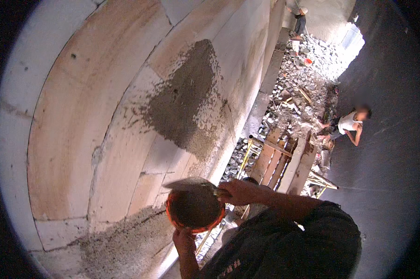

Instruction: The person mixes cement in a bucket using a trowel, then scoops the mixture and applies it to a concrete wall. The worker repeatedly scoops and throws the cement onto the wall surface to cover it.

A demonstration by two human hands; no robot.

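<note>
My left hand (184, 239) grips the lower rim of an orange bucket (204, 229) whose inside looks dark, with what seems to be mortar in it. In my right hand (239, 192) is the handle of a trowel. The flat blade of the trowel (187, 184) lies across the upper edge of the bucket, close to the wall (112, 97). A wet grey mortar patch (187, 102) spreads over the pale, panelled wall beyond the bucket. Another rough mortar area (121, 242) covers the wall low on the left.
Wooden scaffold planks (274, 162) on yellow metal frames stand beyond my right arm. Rubble (298, 79) covers the ground below. One person in a white top (348, 123) is at the right; another person (300, 22) stands far off. A small orange bucket (308, 61) sits among the stones.
</note>
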